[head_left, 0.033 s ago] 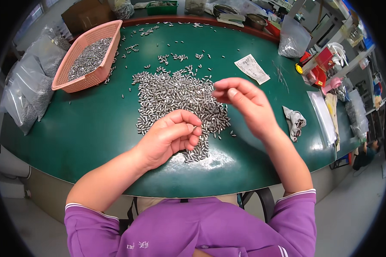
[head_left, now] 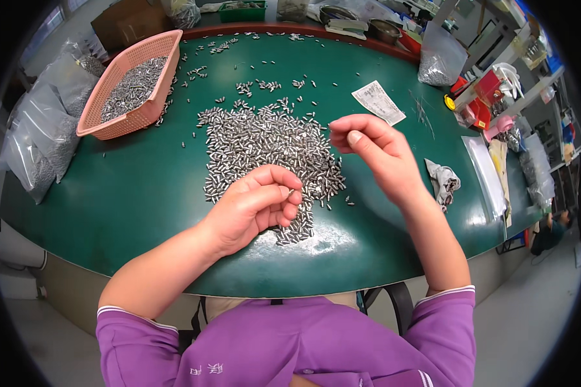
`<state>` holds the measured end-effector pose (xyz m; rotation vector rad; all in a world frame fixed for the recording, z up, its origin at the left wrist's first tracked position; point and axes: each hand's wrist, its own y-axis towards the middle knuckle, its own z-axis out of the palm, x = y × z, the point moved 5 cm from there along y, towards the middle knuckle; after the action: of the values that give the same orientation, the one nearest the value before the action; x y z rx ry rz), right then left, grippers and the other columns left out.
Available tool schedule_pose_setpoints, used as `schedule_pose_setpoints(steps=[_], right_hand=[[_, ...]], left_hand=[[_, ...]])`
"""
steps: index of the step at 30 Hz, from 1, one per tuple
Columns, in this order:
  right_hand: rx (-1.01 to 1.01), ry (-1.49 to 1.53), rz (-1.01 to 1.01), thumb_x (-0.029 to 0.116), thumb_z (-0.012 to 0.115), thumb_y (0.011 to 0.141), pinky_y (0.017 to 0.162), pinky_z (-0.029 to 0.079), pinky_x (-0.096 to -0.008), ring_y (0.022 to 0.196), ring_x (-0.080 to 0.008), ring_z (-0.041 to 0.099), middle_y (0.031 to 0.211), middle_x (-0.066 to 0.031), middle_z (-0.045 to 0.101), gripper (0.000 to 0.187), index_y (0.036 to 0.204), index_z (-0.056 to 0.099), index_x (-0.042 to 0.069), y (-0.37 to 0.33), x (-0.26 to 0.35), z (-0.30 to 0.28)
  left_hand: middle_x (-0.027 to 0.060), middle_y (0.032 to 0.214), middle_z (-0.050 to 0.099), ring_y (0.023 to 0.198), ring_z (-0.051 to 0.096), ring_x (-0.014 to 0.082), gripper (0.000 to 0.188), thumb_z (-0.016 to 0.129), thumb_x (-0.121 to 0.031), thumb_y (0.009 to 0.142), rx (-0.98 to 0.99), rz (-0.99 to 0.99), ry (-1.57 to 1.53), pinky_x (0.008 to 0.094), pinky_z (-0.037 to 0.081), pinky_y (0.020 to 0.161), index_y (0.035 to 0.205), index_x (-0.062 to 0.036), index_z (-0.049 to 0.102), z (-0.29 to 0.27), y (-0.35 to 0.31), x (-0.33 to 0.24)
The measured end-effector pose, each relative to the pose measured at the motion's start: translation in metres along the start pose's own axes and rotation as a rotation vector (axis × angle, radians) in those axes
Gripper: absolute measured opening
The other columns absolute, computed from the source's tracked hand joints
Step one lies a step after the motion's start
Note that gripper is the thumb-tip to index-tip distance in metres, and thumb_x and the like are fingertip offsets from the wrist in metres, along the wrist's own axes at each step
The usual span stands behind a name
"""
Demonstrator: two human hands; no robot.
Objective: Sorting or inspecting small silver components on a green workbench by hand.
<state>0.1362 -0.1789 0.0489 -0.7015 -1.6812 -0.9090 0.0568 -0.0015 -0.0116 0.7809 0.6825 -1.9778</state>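
Observation:
Over the near part of a pile of small silver metal pins (head_left: 258, 138), my left hand (head_left: 255, 206) is closed, palm toward me. A metal pin (head_left: 291, 192) shows between its thumb and forefinger. At the pile's right edge, raised above the green table (head_left: 174, 226), is my right hand (head_left: 381, 151). Its fingers are bent and close together, the thumb lying near them. A tiny dark speck shows at the forefinger's tip; whether it is a pin in the grip or one lying behind, I cannot make out.
A pink basket (head_left: 86, 122) of pins stands at the far left, beside filled clear bags (head_left: 42, 138). Loose pins lie scattered toward the back. On the right are a paper slip (head_left: 377, 102), thin wires (head_left: 422, 115), a crumpled cloth (head_left: 442, 180) and another bag (head_left: 442, 58).
My right hand has shifted slightly right, away from the pile. My left hand stays in place with its pin.

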Motion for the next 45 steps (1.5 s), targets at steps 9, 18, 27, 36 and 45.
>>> schedule_pose_setpoints(steps=[9,18,27,36,45], right_hand=[[0.162,-0.731,0.269,0.002,0.072,0.075,0.072,0.052,-0.0282,0.075,-0.0138,0.060,0.090,-0.0064,0.061,0.029,0.103,0.063,0.001,-0.034,-0.006,-0.018],[0.122,-0.621,0.178,0.001,0.070,0.074,0.075,0.053,-0.0332,0.079,-0.0208,0.063,0.103,-0.0132,0.055,0.046,0.118,0.057,0.002,-0.033,-0.013,0.015],[0.153,-0.598,-0.046,-0.003,0.066,0.078,0.073,0.051,-0.0297,0.082,-0.0182,0.062,0.097,-0.0085,0.060,0.030,0.107,0.066,0.005,-0.033,-0.004,0.027],[0.423,-0.670,0.111,0.004,0.074,0.070,0.069,0.051,-0.0328,0.078,-0.0231,0.062,0.083,-0.0085,0.060,0.027,0.096,0.065,0.004,-0.049,0.013,0.017],[0.431,-0.830,0.039,0.003,0.067,0.073,0.070,0.050,-0.0387,0.079,-0.0297,0.061,0.080,-0.0121,0.060,0.019,0.092,0.065,0.003,-0.055,0.009,0.035]], left_hand=[[0.0030,0.093,0.059,0.076,0.056,0.0106,0.016,0.048,-0.009,0.094,0.021,-0.043,-0.080,0.0248,0.048,0.067,0.107,-0.0044,0.056,0.001,-0.001,0.004],[0.0028,0.092,0.058,0.075,0.055,0.0107,0.016,0.049,-0.010,0.094,0.013,-0.060,-0.104,0.0253,0.047,0.067,0.108,-0.0048,0.054,0.003,-0.001,0.008],[0.0024,0.092,0.058,0.075,0.054,0.0109,0.016,0.049,-0.011,0.094,0.019,-0.057,-0.126,0.0253,0.047,0.068,0.108,-0.0050,0.054,0.005,0.001,0.009],[0.0021,0.092,0.058,0.076,0.055,0.0103,0.015,0.050,-0.011,0.094,0.025,-0.053,-0.127,0.0249,0.047,0.067,0.107,-0.0056,0.055,0.004,0.000,0.007],[0.0033,0.095,0.059,0.077,0.055,0.0111,0.015,0.051,-0.009,0.093,0.017,-0.054,-0.089,0.0250,0.047,0.067,0.108,-0.0062,0.054,0.003,-0.001,0.008]])
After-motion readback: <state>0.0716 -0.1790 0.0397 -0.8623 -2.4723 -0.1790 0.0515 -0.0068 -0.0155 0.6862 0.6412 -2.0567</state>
